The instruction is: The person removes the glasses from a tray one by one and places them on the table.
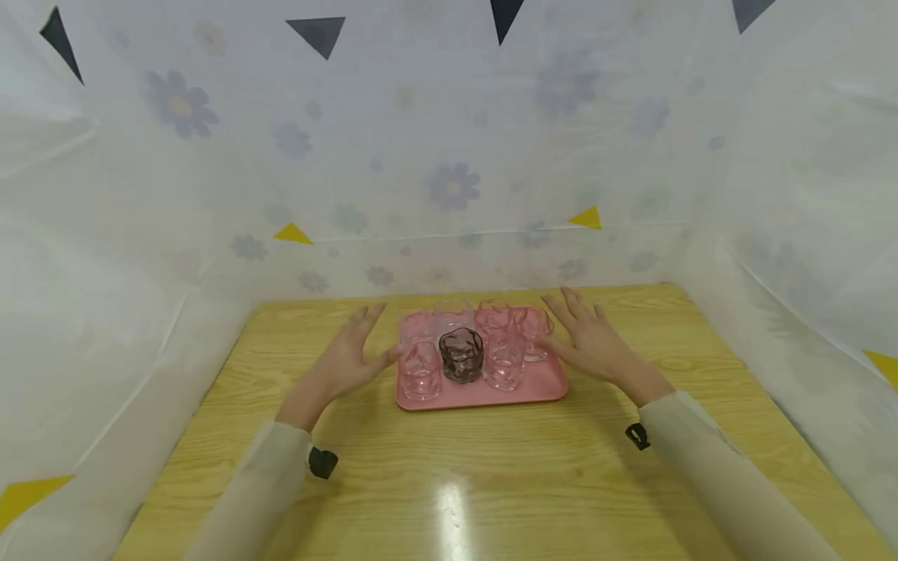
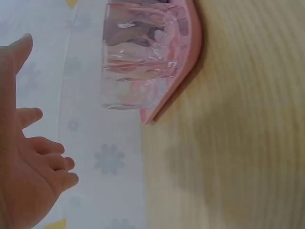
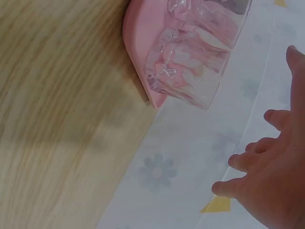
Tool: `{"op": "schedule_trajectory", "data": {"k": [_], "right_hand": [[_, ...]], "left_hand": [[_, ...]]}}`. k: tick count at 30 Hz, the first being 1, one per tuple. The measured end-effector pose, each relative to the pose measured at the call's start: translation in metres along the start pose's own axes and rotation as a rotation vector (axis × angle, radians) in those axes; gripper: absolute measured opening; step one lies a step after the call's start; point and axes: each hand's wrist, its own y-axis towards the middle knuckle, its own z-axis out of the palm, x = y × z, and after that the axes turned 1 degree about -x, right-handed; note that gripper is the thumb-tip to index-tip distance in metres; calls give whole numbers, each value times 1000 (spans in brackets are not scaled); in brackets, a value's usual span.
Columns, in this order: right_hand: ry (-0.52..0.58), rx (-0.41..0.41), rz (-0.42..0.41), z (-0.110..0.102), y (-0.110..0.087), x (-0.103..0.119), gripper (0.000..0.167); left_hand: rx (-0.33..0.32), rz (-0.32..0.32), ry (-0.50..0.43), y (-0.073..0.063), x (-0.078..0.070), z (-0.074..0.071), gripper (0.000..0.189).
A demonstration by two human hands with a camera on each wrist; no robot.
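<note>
A pink tray [image 1: 547,389] lies on the wooden table, loaded with several clear glasses and one dark glass [image 1: 461,357] near its middle. At the front left of the tray stands a short clear glass [image 1: 421,374]; a taller clear glass [image 1: 503,362] is to the right of the dark one. My left hand [image 1: 347,354], fingers spread, hovers beside the tray's left end. My right hand [image 1: 589,343] is spread likewise at the right end, its thumb overlapping the rearmost right glass [image 1: 535,323] in the head view. Both hands hold nothing.
The wooden table [image 1: 435,467] reaches to white flowered cloth walls [image 1: 379,187] at the back and both sides. Dark and yellow triangles mark the cloth. Black bands [image 1: 323,463] show at both wrists.
</note>
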Motion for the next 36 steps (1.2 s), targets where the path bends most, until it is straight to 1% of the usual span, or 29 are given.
{"op": "schedule_trajectory", "data": {"k": [4, 6, 8, 11, 14, 19, 22, 24, 26, 33, 36], "right_hand": [[24, 7, -3, 5, -11, -6, 80], [28, 11, -4, 9, -16, -8, 79], [42, 10, -7, 14, -22, -10, 80], [67, 16, -2, 22, -28, -13, 83], [87, 32, 6, 30, -34, -16, 84], [57, 38, -3, 40, -42, -20, 81], [41, 30, -17, 44, -47, -22, 78], [37, 30, -24, 46, -50, -23, 77], [33, 36, -27, 48, -52, -24, 76], [29, 117, 15, 53, -57, -31, 80], [39, 136, 25, 54, -57, -33, 81]], "left_hand": [[-28, 6, -61, -8, 6, 10, 89], [-34, -3, -91, -13, 8, 16, 88], [-31, -14, -111, -16, 10, 21, 88], [-54, -6, -140, -19, 12, 30, 85], [-109, 23, -182, -21, 14, 39, 81], [-241, 74, -254, -22, 16, 53, 74], [-291, 98, -269, -21, 16, 59, 69], [-291, 102, -289, -20, 16, 62, 67], [-271, 96, -301, -20, 16, 64, 66], [-163, 46, -353, -19, 14, 70, 70], [-138, 40, -370, -18, 12, 73, 72]]}}
